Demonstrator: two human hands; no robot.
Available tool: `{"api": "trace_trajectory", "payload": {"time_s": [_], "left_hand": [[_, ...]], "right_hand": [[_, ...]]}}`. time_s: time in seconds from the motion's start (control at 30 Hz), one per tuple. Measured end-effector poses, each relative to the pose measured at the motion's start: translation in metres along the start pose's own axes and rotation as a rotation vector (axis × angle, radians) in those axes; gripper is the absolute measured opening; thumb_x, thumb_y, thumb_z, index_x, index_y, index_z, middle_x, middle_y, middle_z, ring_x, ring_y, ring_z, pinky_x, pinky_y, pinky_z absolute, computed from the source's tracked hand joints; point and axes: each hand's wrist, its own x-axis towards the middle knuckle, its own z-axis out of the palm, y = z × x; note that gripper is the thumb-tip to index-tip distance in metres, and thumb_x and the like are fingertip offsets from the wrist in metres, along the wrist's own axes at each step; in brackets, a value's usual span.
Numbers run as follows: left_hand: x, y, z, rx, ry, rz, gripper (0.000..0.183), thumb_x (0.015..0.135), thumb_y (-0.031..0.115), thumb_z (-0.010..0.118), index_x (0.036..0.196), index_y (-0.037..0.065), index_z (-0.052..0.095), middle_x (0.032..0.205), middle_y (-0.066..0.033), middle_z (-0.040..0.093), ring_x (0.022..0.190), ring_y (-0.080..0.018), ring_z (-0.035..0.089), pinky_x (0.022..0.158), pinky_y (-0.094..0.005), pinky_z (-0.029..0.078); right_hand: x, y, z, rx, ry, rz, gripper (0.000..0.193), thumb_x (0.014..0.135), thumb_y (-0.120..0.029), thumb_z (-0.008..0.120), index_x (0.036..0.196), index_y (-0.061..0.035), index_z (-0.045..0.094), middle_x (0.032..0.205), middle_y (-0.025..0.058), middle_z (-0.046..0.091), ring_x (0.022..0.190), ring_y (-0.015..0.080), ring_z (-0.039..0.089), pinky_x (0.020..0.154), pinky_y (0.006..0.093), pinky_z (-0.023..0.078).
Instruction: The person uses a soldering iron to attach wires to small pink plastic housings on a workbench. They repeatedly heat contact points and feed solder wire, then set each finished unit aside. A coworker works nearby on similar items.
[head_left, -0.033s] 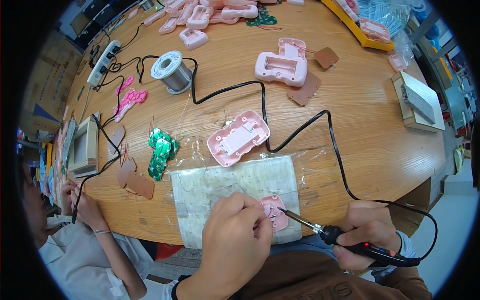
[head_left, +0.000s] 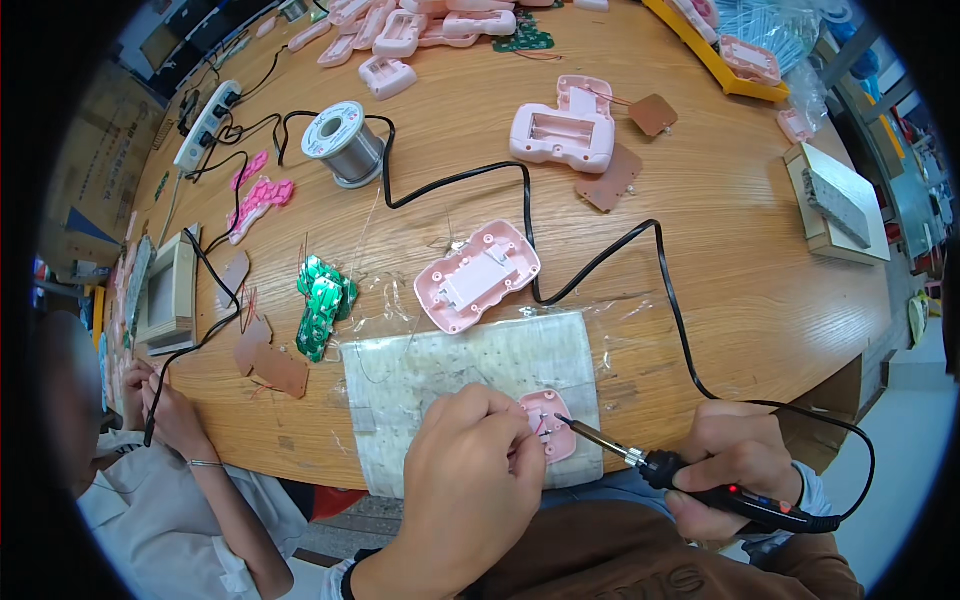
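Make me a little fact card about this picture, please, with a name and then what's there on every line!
Left grip: fingers curled beside the small pink plastic shell; anything pinched is hidden
Right grip: holds a soldering iron, red light lit
Iron tip: over the small shell, contact unclear
Work mat: pale, below both
Near mat's far edge: larger pink plastic shell
Left of that: green circuit boards
Farther back: solder spool
Table: wooden

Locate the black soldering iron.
At the head view's lower right, the black soldering iron sits in the right hand, pointing left toward the small pink plastic shell.
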Motion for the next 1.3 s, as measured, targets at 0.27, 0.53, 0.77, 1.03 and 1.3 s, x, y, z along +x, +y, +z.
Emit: {"api": "trace_trajectory", "payload": {"time_s": [0.27,0.53,0.77,1.03,1.3], "left_hand": [[0.007,0.0,-0.002,0.019,-0.05,0.016,0.005,0.073,0.001,0.07,0.073,-0.002,0.067,0.079,-0.0121,0.063,0.066,-0.0275,0.062,0.06,-0.0354,0.051],[0.012,0.003,-0.006,0.068,-0.103,0.008,0.005,0.073,0.002,0.069,0.071,-0.002,0.067,0.078,-0.0121,0.063,0.067,-0.0283,0.062,0.061,-0.0366,0.051],[0.012,0.001,-0.005,0.075,-0.102,-0.003,0.006,0.073,0.003,0.068,0.071,-0.002,0.067,0.078,-0.0129,0.063,0.071,-0.0297,0.062,0.064,-0.038,0.051],[0.007,-0.004,-0.001,0.009,-0.105,-0.034,0.006,0.073,0.004,0.069,0.073,-0.002,0.065,0.081,-0.0151,0.059,0.079,-0.0345,0.06,0.071,-0.0433,0.049],[0.002,0.002,-0.015,-0.046,-0.003,-0.003,0.017,0.073,0.005,0.072,0.087,-0.001,0.067,0.095,-0.0143,0.059,0.088,-0.0319,0.06,0.076,-0.0415,0.049]], "right_hand": [[0.007,0.003,0.002,0.005,-0.04,0.005,0.02,0.066,-0.002,0.075,0.079,-0.0043,0.061,0.063,0.0053,0.051,0.047,0.0189,0.048,0.041,0.0304,0.035],[0.01,0.002,-0.008,-0.04,0.025,-0.044,0.023,0.063,-0.002,0.076,0.08,-0.0067,0.061,0.061,0.004,0.05,0.045,0.0192,0.046,0.041,0.0298,0.033],[0.004,0.0,-0.009,-0.07,0.012,0.073,0.031,0.07,-0.014,0.081,0.095,-0.0088,0.064,0.066,0.0051,0.057,0.05,0.0221,0.052,0.046,0.0304,0.04],[0.017,0.019,0.038,-0.217,-0.138,0.048,0.041,0.077,-0.026,0.078,0.111,-0.0116,0.062,0.094,0.007,0.066,0.074,0.0259,0.06,0.06,0.0361,0.05],[0.037,0.019,0.042,-0.356,-0.129,0.004,0.039,0.075,-0.018,0.08,0.105,-0.0086,0.057,0.094,0.0071,0.064,0.08,0.0263,0.059,0.065,0.0355,0.05]]}}
